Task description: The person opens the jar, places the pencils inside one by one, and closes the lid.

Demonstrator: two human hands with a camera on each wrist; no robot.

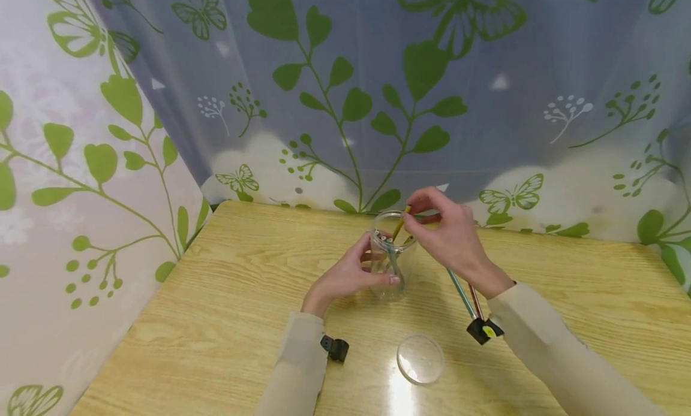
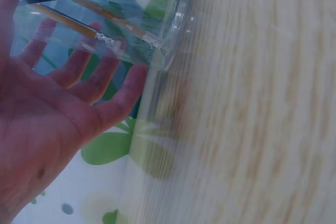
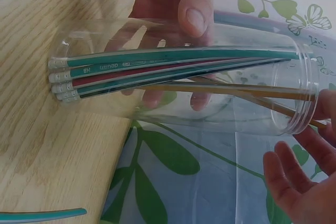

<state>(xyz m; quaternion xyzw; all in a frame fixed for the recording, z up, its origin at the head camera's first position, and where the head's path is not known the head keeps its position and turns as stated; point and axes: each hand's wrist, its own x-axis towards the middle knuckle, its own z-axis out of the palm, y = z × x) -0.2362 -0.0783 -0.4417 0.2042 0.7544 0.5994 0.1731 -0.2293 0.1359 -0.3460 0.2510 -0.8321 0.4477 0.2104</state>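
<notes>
A clear plastic jar (image 1: 384,290) stands upright on the table, its mouth open at the top. My left hand (image 1: 348,275) grips its side, thumb across the near face and fingers behind. At the rim, my right hand (image 1: 453,236) pinches the upper end of a yellow pencil (image 1: 400,226), whose lower part is inside the jar. The right wrist view shows several teal, dark and red pencils (image 3: 131,66) leaning together in the jar, silvery ends at the bottom. Another yellow pencil (image 3: 231,88) leans apart from them.
A round clear lid (image 1: 421,359) lies on the wooden table (image 1: 227,320) nearer me. Under my right wrist lie a teal pencil (image 1: 460,293) and a reddish-brown pencil (image 1: 475,299). Behind the far edge hangs a leaf-patterned curtain (image 1: 345,164).
</notes>
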